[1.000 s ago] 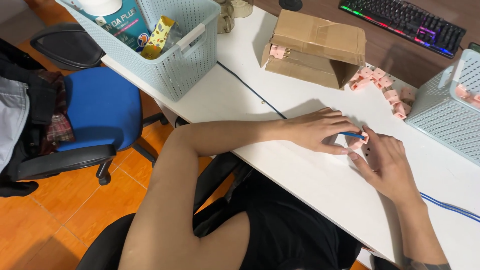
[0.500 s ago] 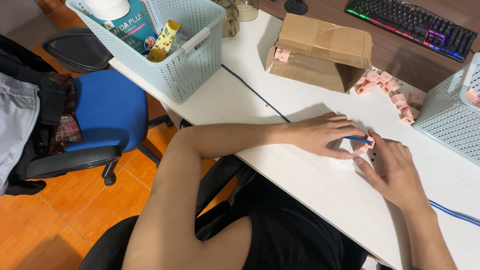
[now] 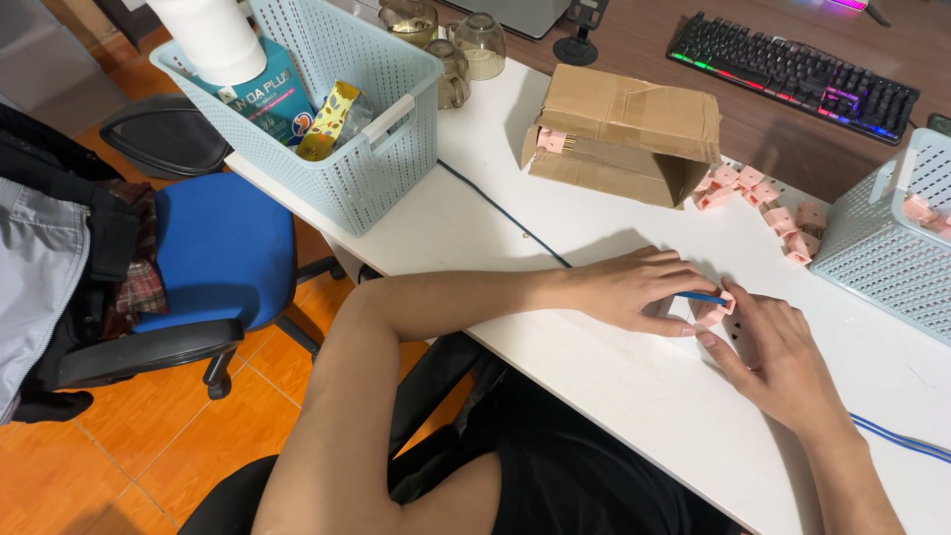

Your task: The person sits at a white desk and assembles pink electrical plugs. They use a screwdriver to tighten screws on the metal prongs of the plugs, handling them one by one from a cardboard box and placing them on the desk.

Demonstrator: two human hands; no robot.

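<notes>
Pink plastic, small and blocky, is what both hands meet over at right of centre: a little pink piece [image 3: 711,313] lies on the smooth white tabletop [image 3: 614,396], pinched between fingertips. The left hand [image 3: 634,289] reaches in from the left, fingers curled down over the piece, and a thin blue stick [image 3: 705,297] juts from under its fingertips toward the right hand. The right hand [image 3: 778,357] comes up from the lower right, thumb and forefinger closed on the same pink piece; whether the blue stick is held by the left hand or only lies beneath it cannot be told.

More pink pieces [image 3: 768,203] of the same squarish shape lie scattered above the hands, beside a dented brown cardboard box [image 3: 624,134] open on its side. A pale perforated plastic basket [image 3: 887,243] stands at the right edge, a larger one [image 3: 347,149] at upper left holding packets. A blue cable [image 3: 500,213] runs across the tabletop. A black keyboard [image 3: 792,74] with coloured lights sits on brown wood at upper right.
</notes>
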